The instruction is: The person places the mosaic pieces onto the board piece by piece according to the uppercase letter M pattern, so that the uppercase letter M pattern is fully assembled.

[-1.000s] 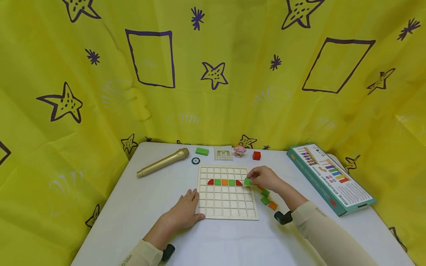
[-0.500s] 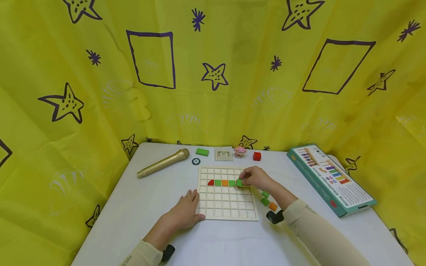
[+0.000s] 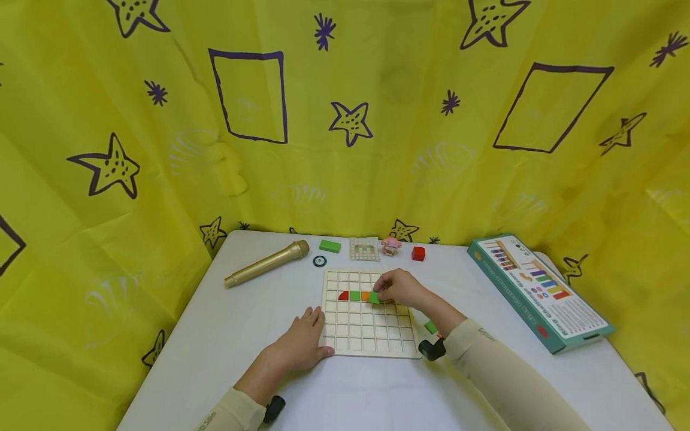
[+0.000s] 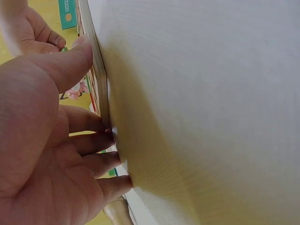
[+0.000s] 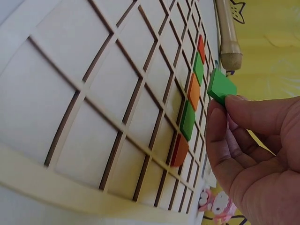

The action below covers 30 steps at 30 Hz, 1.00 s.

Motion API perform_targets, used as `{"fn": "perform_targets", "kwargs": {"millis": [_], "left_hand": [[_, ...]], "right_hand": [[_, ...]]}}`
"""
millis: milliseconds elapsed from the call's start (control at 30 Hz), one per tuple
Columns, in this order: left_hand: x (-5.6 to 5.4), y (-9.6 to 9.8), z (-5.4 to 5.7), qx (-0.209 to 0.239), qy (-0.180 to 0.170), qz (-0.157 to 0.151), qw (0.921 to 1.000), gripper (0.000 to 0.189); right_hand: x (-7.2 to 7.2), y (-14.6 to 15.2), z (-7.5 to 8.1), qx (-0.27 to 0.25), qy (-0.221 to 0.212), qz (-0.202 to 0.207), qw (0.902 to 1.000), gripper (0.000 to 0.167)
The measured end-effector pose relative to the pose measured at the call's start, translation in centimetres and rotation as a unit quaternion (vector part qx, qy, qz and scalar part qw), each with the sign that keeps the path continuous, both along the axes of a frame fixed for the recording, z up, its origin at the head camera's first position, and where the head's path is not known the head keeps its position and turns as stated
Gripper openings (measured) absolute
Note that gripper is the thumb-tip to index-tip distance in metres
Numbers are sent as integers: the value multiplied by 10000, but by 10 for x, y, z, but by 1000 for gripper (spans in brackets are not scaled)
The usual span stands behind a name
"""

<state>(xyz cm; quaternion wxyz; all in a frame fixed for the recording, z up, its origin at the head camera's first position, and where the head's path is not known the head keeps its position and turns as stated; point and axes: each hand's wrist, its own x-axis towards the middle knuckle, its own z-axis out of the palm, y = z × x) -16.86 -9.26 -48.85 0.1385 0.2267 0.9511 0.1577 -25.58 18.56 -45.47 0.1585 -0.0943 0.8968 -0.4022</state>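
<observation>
A pale wooden grid board lies on the white table. One row across it holds a red rounded piece, a green tile, an orange tile, another green tile and a second red rounded piece. Over that row, my right hand pinches a loose green square tile between thumb and fingers; in the right wrist view it is raised off the board. My left hand rests at the board's left edge, fingers extended, thumb against the board's corner.
Behind the board are a gold microphone, a green block, a round disc, a small pattern card, a pink figurine and a red cube. A game box lies right. Loose tiles are partly hidden by my right arm.
My right hand has carried the green tile leftward, from the board's right edge to over the tile row. My left hand has stayed at the board's left edge.
</observation>
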Motion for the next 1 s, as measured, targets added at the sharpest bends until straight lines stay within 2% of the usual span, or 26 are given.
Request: {"fn": "perform_targets", "kwargs": {"millis": [200,433,667,1000], "left_hand": [[1,0,5,40,8,-23,10000,86],[0,0,2,-2,16,-37,10000,86],[-1,-1,2,-1,83,-84,9999,86],[0,-2,1,-23,117,-125,9999,85]], "right_hand": [[-2,-14,-1,-26,-1,145,9999,8],[-2,-29,-2,-20,5,307,9995,8],[-2,-42,-2,66,208,450,9988,8],[-3,-53,-8,29,133,421,9990,8]]}}
